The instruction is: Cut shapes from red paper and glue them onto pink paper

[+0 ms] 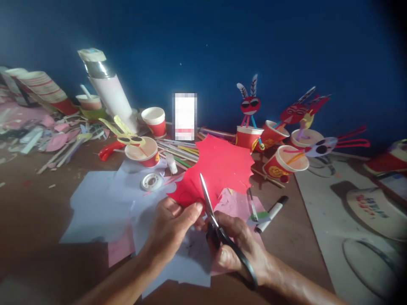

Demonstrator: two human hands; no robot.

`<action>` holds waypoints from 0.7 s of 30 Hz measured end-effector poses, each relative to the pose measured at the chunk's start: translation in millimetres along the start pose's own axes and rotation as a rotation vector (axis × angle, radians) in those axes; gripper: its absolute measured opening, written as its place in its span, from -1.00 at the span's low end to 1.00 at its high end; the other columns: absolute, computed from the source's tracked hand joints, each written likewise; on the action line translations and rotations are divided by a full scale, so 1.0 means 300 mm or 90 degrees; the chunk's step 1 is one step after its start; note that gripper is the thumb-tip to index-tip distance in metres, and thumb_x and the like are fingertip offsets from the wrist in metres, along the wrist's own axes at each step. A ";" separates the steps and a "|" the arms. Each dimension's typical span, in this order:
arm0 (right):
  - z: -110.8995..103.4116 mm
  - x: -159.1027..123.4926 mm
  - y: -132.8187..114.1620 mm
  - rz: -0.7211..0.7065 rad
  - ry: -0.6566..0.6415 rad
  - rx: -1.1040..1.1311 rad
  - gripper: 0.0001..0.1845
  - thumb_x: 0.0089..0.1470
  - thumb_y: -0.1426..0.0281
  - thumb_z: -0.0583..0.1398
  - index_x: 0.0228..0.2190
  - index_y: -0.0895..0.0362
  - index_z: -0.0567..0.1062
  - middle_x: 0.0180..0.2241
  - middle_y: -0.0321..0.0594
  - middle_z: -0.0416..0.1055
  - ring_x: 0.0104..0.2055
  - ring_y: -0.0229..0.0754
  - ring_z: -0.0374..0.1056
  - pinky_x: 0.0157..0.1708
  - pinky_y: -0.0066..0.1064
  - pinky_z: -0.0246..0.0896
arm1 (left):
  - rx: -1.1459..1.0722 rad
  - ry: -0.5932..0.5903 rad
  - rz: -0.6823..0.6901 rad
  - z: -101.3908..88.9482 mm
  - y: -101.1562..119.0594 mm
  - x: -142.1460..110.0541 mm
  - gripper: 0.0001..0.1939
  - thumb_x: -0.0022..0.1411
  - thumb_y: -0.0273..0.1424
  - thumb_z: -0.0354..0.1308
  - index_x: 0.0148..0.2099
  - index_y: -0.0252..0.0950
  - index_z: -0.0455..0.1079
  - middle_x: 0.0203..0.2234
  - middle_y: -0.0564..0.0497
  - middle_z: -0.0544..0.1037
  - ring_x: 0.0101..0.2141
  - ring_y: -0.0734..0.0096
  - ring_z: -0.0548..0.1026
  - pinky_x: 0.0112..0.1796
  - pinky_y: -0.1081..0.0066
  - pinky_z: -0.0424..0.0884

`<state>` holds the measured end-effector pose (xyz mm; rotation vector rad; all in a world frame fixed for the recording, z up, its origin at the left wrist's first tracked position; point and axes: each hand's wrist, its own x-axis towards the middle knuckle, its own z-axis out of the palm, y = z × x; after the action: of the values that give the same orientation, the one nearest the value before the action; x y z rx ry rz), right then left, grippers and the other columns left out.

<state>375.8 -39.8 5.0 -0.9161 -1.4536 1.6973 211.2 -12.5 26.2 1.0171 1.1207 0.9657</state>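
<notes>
My left hand [178,224] pinches the lower edge of a sheet of red paper [222,165], whose outline is cut into scallops and points. A curved line shows on the paper near my thumb. In my right hand [243,245] is a pair of scissors [233,248] with black handles. Their blades point up and slightly left, in front of the red paper's lower part. Whether paper lies between the blades is hard to make out. Beneath both hands lie pale blue paper sheets [101,207] and pink paper [122,245].
Paper cups with cut-out paper figures [249,140] stand at the back right, and another cup [143,154] is left of centre. A roll of tape [151,181], a marker [271,215] and a thermos [111,93] are around. Paper scraps [60,135] cover the left side.
</notes>
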 end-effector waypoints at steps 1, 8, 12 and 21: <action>0.001 0.001 0.001 -0.002 -0.002 0.007 -0.42 -0.07 -0.05 0.19 -0.27 0.23 0.41 -0.55 -0.33 0.18 -0.54 -0.32 0.05 -0.59 -0.50 -0.01 | -0.001 -0.001 -0.003 0.000 -0.001 0.000 -0.78 0.09 -0.35 0.17 -0.54 -0.33 0.41 -0.70 0.07 0.47 -0.61 0.49 0.41 -0.52 0.51 0.34; 0.003 -0.005 0.018 0.005 -0.015 0.033 -0.43 -0.05 -0.05 0.18 -0.25 0.20 0.38 -0.57 -0.35 0.17 -0.56 -0.33 0.05 -0.60 -0.50 -0.03 | -0.011 -0.020 -0.009 0.000 -0.005 -0.002 -0.76 0.12 -0.35 0.16 -0.54 -0.34 0.40 -0.69 0.06 0.46 -0.60 0.46 0.41 -0.51 0.48 0.33; 0.006 -0.009 0.019 0.001 -0.012 0.028 -0.41 -0.06 -0.08 0.17 -0.24 0.20 0.37 -0.58 -0.35 0.18 -0.56 -0.32 0.07 -0.59 -0.50 -0.03 | -0.015 -0.021 -0.005 0.001 -0.011 -0.007 -0.75 0.13 -0.35 0.16 -0.54 -0.34 0.40 -0.69 0.05 0.46 -0.59 0.43 0.41 -0.49 0.45 0.33; -0.001 -0.007 0.007 -0.030 -0.010 0.006 -0.42 -0.05 -0.03 0.20 -0.22 0.22 0.39 -0.51 -0.31 0.22 -0.48 -0.29 0.12 -0.48 -0.46 0.06 | -0.007 -0.007 0.011 0.005 -0.034 -0.018 -0.72 0.16 -0.30 0.15 -0.55 -0.32 0.39 -0.67 0.06 0.45 -0.57 0.44 0.41 -0.48 0.44 0.32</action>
<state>377.0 -41.6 2.9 -0.8582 -1.4645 1.6787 212.8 -20.4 18.0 1.0237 1.0982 0.9785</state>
